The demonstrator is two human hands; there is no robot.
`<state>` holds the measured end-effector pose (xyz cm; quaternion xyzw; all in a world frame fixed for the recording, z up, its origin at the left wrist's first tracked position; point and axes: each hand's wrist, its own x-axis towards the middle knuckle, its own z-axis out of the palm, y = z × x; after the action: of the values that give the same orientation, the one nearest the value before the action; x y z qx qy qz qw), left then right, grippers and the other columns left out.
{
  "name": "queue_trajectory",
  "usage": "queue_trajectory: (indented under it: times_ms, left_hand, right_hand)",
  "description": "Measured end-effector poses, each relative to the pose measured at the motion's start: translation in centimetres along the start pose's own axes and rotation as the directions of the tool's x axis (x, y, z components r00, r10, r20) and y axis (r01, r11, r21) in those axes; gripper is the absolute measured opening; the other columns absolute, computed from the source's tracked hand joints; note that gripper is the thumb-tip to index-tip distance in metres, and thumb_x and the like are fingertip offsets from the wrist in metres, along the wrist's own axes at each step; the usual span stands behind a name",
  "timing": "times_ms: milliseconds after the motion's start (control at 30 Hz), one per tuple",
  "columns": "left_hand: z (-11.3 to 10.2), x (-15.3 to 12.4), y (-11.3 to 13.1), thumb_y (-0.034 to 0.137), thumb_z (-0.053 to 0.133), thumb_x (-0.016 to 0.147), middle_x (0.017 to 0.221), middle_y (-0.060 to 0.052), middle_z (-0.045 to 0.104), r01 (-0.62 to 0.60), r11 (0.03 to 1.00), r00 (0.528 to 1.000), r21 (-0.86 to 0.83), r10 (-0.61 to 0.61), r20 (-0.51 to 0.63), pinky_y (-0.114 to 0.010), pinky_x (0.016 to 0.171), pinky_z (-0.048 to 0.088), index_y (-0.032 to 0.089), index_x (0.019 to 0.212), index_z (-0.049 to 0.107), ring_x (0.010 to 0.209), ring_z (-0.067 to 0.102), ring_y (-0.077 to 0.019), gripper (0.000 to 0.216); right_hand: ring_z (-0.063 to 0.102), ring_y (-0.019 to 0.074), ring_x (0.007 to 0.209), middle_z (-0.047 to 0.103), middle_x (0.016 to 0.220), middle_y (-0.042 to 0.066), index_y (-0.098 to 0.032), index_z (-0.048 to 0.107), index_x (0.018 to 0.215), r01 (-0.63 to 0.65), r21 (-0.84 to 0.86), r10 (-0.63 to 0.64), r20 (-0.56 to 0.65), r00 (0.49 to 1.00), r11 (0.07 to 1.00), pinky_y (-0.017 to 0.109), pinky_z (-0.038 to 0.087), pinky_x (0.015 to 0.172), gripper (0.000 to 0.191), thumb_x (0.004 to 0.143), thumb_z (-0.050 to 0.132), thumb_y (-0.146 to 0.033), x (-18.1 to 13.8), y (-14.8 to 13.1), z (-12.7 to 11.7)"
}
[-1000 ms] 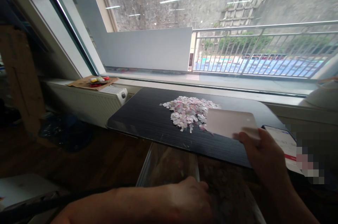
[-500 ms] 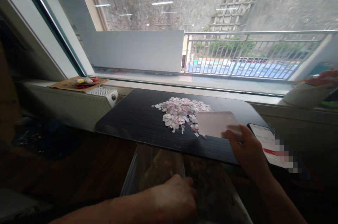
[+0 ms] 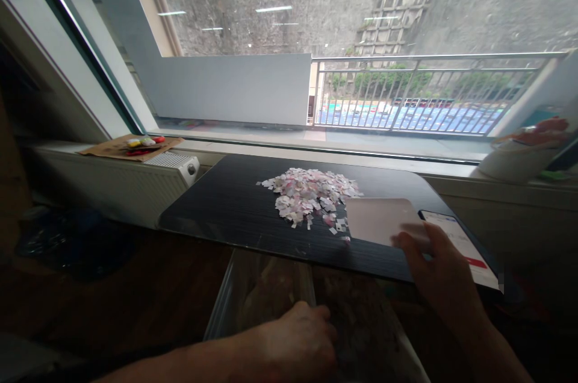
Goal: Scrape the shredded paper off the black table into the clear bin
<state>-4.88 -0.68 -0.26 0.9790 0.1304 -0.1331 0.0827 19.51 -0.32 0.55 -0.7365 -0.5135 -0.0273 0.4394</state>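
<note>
A thin pinkish-beige flat sheet [image 3: 379,219] is pinched in my right hand [image 3: 445,265], low over the right part of the black table [image 3: 217,214]. The sheet's left edge is beside a heap of small white and pink paper pieces [image 3: 311,190]. A few loose pieces lie between the heap and the table's front edge. My left hand [image 3: 302,335] is closed at the edge of a clear plastic container [image 3: 266,286] below the table front. Its fingertips are partly hidden, and the container's inside is dark.
A phone [image 3: 465,244] with a lit screen lies at the table's right end, close to my right hand. A radiator [image 3: 121,178] stands left, with brown paper [image 3: 108,148] and small coloured items above it. A white pot [image 3: 506,160] sits on the right sill.
My right hand and the flat sheet have shifted slightly right and toward me, away from the heap. More loose pieces now show by the sheet's left edge. My left hand stays about in place.
</note>
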Motion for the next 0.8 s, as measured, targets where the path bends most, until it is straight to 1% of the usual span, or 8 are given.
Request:
queue_trajectory:
  times_ms: [100, 200, 267, 367, 433, 533, 667, 800]
  left_hand:
    - [0.0, 0.1, 0.1, 0.019, 0.067, 0.086, 0.074, -0.005, 0.063, -0.003, 1.0, 1.0, 0.004, 0.003, 0.018, -0.029, 0.043, 0.024, 0.015, 0.063, 0.061, 0.078, 0.055, -0.0188, 0.024]
    - [0.2, 0.0, 0.2, 0.018, 0.07, 0.084, 0.075, -0.005, 0.064, -0.009, 1.0, 1.0, 0.02, 0.009, -0.018, -0.03, 0.045, 0.025, 0.015, 0.067, 0.064, 0.08, 0.055, -0.0193, 0.018]
    - [0.2, 0.0, 0.2, 0.017, 0.07, 0.084, 0.077, -0.005, 0.064, -0.01, 1.0, 1.0, 0.028, 0.011, -0.029, -0.03, 0.046, 0.025, 0.015, 0.069, 0.065, 0.08, 0.055, -0.0189, 0.016]
    - [-0.1, 0.0, 0.3, 0.016, 0.069, 0.084, 0.078, -0.005, 0.065, -0.01, 1.0, 1.0, 0.012, 0.01, 0.012, -0.029, 0.045, 0.026, 0.014, 0.067, 0.063, 0.08, 0.056, -0.0188, 0.018]
    - [-0.4, 0.1, 0.3, 0.015, 0.069, 0.083, 0.076, -0.005, 0.064, -0.011, 1.0, 0.999, 0.007, 0.011, 0.033, -0.029, 0.044, 0.025, 0.014, 0.066, 0.062, 0.079, 0.056, -0.0193, 0.019]
    - [-0.4, 0.3, 0.2, 0.015, 0.069, 0.083, 0.074, -0.005, 0.063, -0.018, 1.0, 0.999, 0.015, 0.018, 0.039, -0.029, 0.044, 0.024, 0.014, 0.066, 0.062, 0.079, 0.057, -0.0195, 0.018]
    - [0.0, 0.6, 0.2, 0.016, 0.07, 0.082, 0.075, -0.006, 0.063, -0.026, 1.0, 0.999, 0.013, 0.026, 0.038, -0.03, 0.045, 0.025, 0.014, 0.065, 0.061, 0.082, 0.057, -0.0201, 0.019]
    - [0.2, 0.6, 0.2, 0.015, 0.07, 0.08, 0.073, -0.007, 0.062, -0.016, 1.0, 0.999, 0.001, 0.016, 0.051, -0.03, 0.045, 0.025, 0.014, 0.066, 0.063, 0.082, 0.058, -0.0213, 0.017]
  right_hand:
    - [0.071, 0.0258, 0.064, 0.076, 0.079, 0.007, -0.023, 0.065, 0.103, -0.015, 0.044, 0.013, 0.04, 0.999, 0.999, 0.034, 0.05, 0.058, 0.031, 0.088, 0.053, -0.048, -0.6, -0.7, 0.3]
    - [0.075, 0.0265, 0.075, 0.078, 0.084, 0.008, -0.024, 0.064, 0.103, 0.018, 0.144, -0.028, 0.071, 0.997, 0.989, 0.034, 0.054, 0.066, 0.029, 0.089, 0.054, -0.047, -1.4, -1.3, 1.0]
    - [0.076, 0.0268, 0.08, 0.079, 0.087, 0.008, -0.024, 0.065, 0.102, 0.049, 0.178, -0.059, 0.053, 0.997, 0.983, 0.034, 0.056, 0.069, 0.028, 0.09, 0.055, -0.047, -1.5, -1.2, 1.4]
    - [0.076, 0.0274, 0.079, 0.08, 0.087, 0.008, -0.024, 0.066, 0.102, 0.075, 0.147, -0.072, -0.025, 0.997, 0.986, 0.034, 0.057, 0.066, 0.028, 0.089, 0.057, -0.047, -1.2, -0.4, 1.7]
    - [0.076, 0.0278, 0.077, 0.079, 0.086, 0.008, -0.024, 0.065, 0.102, 0.081, 0.115, -0.077, -0.047, 0.996, 0.99, 0.035, 0.057, 0.064, 0.029, 0.089, 0.056, -0.048, -1.0, 0.3, 1.7]
    - [0.076, 0.0277, 0.077, 0.079, 0.086, 0.009, -0.023, 0.066, 0.102, 0.088, 0.097, -0.086, -0.026, 0.996, 0.991, 0.035, 0.058, 0.064, 0.029, 0.089, 0.056, -0.047, -1.3, 0.8, 1.4]
    - [0.075, 0.0248, 0.074, 0.079, 0.085, 0.007, -0.023, 0.066, 0.099, 0.098, 0.137, -0.106, 0.051, 0.993, 0.986, 0.031, 0.058, 0.064, 0.027, 0.088, 0.059, -0.047, -1.8, 0.3, 1.1]
    - [0.076, 0.0254, 0.075, 0.079, 0.087, 0.008, -0.023, 0.065, 0.097, 0.058, 0.143, -0.049, -0.064, 0.997, 0.988, 0.033, 0.058, 0.065, 0.029, 0.087, 0.056, -0.048, -1.6, -0.3, 1.4]
